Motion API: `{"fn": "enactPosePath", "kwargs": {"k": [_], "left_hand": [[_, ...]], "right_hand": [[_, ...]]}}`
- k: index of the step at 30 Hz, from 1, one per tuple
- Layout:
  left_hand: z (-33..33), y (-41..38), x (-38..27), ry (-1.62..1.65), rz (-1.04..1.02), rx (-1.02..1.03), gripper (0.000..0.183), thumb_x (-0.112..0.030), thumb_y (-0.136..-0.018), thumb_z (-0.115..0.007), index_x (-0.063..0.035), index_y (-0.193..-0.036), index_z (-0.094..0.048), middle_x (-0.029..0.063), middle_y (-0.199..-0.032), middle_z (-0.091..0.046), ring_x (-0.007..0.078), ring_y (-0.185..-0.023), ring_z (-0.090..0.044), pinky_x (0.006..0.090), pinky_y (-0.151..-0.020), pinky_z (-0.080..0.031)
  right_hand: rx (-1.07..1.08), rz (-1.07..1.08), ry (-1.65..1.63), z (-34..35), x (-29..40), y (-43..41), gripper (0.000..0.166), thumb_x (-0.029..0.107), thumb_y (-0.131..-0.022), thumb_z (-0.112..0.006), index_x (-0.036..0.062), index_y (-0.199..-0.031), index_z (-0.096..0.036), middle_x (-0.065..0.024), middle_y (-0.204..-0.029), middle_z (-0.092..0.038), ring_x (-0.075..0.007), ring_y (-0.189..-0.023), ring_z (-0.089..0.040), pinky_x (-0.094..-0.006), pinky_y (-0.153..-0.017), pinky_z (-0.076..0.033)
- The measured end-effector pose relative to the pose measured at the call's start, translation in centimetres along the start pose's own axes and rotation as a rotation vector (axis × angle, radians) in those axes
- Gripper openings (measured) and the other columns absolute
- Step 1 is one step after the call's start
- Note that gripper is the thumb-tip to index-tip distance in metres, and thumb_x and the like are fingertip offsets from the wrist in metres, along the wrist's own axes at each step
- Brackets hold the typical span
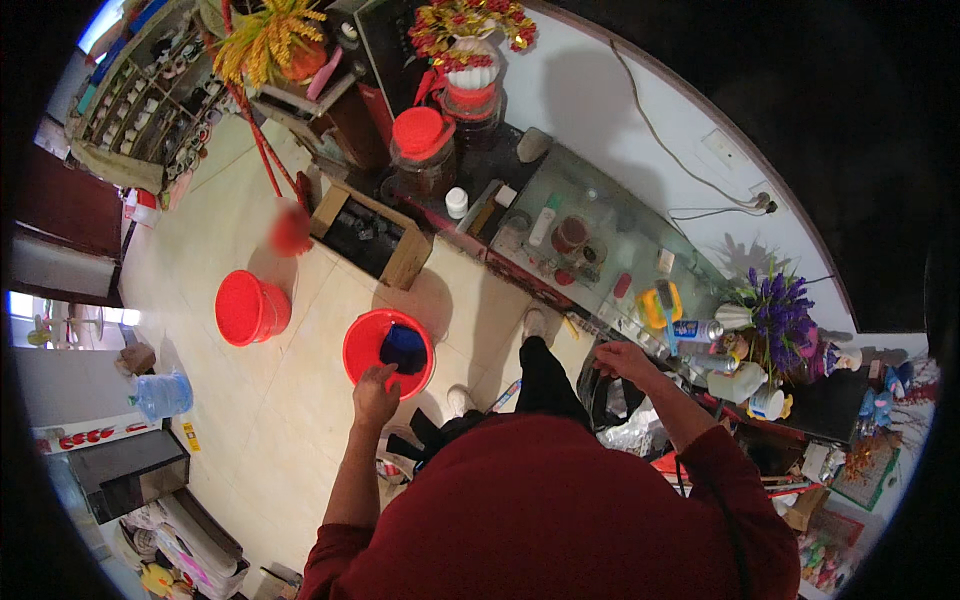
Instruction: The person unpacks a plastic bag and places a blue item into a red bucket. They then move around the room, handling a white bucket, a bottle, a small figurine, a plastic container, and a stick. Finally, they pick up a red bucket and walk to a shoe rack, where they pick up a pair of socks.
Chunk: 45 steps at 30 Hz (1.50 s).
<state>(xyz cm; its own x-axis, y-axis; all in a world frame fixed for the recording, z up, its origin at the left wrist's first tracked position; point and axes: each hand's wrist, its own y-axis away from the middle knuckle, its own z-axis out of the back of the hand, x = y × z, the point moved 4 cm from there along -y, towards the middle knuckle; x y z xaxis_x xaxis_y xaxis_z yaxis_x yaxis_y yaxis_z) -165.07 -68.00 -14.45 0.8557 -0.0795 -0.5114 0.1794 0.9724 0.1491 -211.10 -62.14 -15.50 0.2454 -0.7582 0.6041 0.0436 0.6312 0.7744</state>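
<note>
My left hand (376,394) is at the near rim of a red plastic bucket (357,330), its fingers partly curled; whether it touches the rim I cannot tell. Inside that bucket lies something blue (405,349). To the right, my right hand (626,363) hangs over a black plastic bag (597,397), thumb and fingertips close together; whether they pinch the bag is unclear. Whitish crumpled plastic (637,427) shows beside the bag. A second red bucket (251,307) stands on the tiled floor further left.
An open cardboard box (405,259) stands beyond the buckets. Along the wall runs a glass-topped cabinet (637,225) with jars, bottles, a yellow dustpan-like thing (660,304) and purple flowers (780,307). A clear blue water jug (163,395) and a shoe rack (139,105) are at the left.
</note>
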Motion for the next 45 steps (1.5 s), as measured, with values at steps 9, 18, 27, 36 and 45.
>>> {"fn": "enactPosePath", "kwargs": {"k": [9, 18, 27, 36, 45], "left_hand": [[-7.5, -9.0, -4.3, 0.038, 0.161, 0.285, 0.031, -0.02, -0.069, -0.059, -0.0088, -0.098, -0.06, 0.0134, -0.085, -0.059, 0.0277, -0.082, -0.057, 0.0373, -0.071, -0.046], [-15.9, -24.0, -13.7, 0.117, -0.022, 0.324, 0.029, -0.021, -0.07, -0.058, -0.0121, -0.098, -0.059, 0.0099, -0.08, -0.057, 0.0262, -0.079, -0.056, 0.0372, -0.07, -0.045], [-27.9, -43.2, -15.4, 0.026, -0.041, 0.442, 0.035, -0.026, -0.072, -0.054, -0.0176, -0.106, -0.054, 0.0111, -0.092, -0.058, 0.0283, -0.092, -0.055, 0.0396, -0.079, -0.044], [-35.0, -40.4, -17.7, 0.047, 0.043, 0.311, 0.06, -0.019, -0.064, -0.067, -0.0038, -0.115, -0.039, 0.0179, -0.104, -0.048, 0.033, -0.097, -0.049, 0.0402, -0.079, -0.043], [-39.3, -42.0, -17.1, -0.09, -0.148, 0.376, 0.075, -0.013, -0.062, -0.067, -0.0049, -0.122, -0.023, 0.0188, -0.098, -0.049, 0.0322, -0.087, -0.054, 0.0407, -0.069, -0.048]], "right_hand": [[0.021, 0.193, 0.026, 10.4, 4.4, -13.5, 0.023, 0.02, -0.079, -0.054, -0.0009, -0.089, -0.059, -0.0065, -0.073, -0.06, -0.0119, -0.063, -0.056, -0.0252, -0.059, -0.047], [0.017, 0.2, -0.085, 13.8, 7.0, -21.6, 0.022, 0.023, -0.08, -0.051, 0.002, -0.086, -0.058, -0.0012, -0.067, -0.057, -0.0088, -0.06, -0.054, -0.0232, -0.059, -0.044], [-0.036, -0.03, -0.343, 11.4, 2.2, -22.0, 0.023, 0.015, -0.081, -0.054, 0.0004, -0.098, -0.055, -0.0027, -0.073, -0.059, -0.01, -0.066, -0.055, -0.0211, -0.061, -0.043], [-0.517, 0.195, 0.02, 13.9, 1.6, -27.1, 0.024, 0.008, -0.078, -0.056, 0.0008, -0.101, -0.055, -0.004, -0.077, -0.06, -0.0092, -0.069, -0.057, -0.023, -0.062, -0.046], [-0.469, 0.199, -0.096, 11.9, 5.1, -29.6, 0.022, 0.009, -0.079, -0.056, 0.0003, -0.098, -0.057, -0.0046, -0.077, -0.061, -0.0089, -0.068, -0.056, -0.0232, -0.064, -0.046]]}}
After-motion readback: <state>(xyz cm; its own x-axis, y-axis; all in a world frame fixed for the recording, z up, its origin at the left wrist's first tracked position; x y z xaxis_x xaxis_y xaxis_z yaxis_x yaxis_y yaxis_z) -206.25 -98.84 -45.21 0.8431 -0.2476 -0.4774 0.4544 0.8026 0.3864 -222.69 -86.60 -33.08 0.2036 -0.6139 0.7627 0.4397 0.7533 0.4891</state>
